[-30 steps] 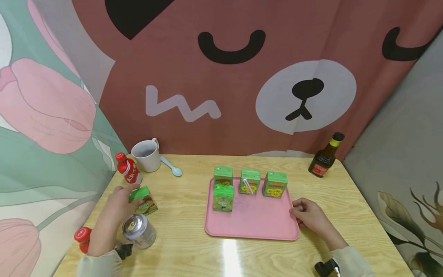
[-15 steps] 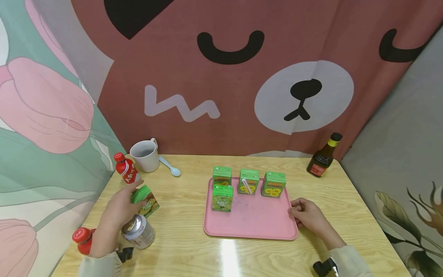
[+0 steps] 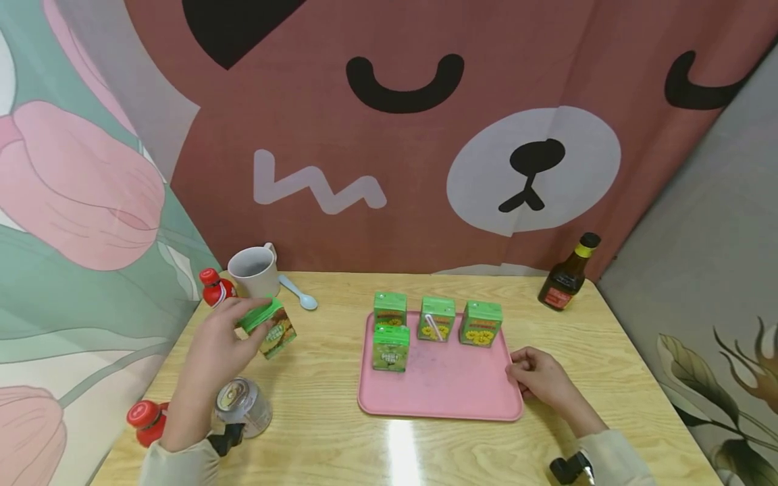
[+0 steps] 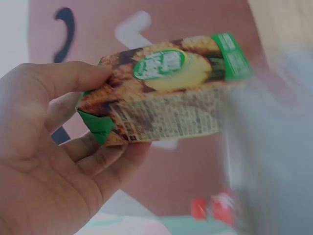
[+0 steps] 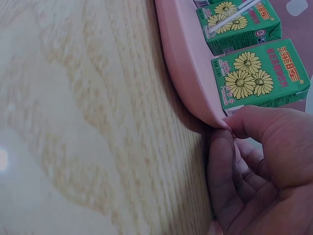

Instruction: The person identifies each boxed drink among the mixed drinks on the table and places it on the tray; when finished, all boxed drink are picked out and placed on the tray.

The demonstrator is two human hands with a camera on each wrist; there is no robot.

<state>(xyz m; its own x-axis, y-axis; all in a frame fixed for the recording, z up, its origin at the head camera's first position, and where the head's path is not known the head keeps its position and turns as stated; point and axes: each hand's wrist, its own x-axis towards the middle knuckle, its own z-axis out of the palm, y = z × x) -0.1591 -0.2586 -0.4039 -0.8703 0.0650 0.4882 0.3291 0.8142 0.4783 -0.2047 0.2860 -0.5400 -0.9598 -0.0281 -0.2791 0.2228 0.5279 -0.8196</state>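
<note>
My left hand [image 3: 213, 347] grips a juice carton [image 3: 279, 334] with a green top and brown printed sides, thumb on one face and fingers on the other. The left wrist view shows this carton [image 4: 171, 105] tilted, held by its end. My right hand [image 3: 543, 379] pinches the right rim of a pink tray [image 3: 452, 388] between thumb and curled forefinger. On the tray stand a green carton [image 3: 391, 354] at front left and, along the back, another carton [image 3: 390, 310], a carton with a straw [image 3: 433, 329] and a yellow-flower carton [image 3: 481, 331].
A silver can [image 3: 246, 408] stands below my left hand, and a red-capped bottle [image 3: 146, 422] is beside my forearm. Behind are another red bottle [image 3: 217, 289], a grey mug [image 3: 254, 273] and a pale blue spoon [image 3: 299, 291]. A dark sauce bottle [image 3: 565, 280] stands back right.
My left hand has lifted the carton up and to the right, from beside the red bottle and can. My right hand and the tray have stayed in place.
</note>
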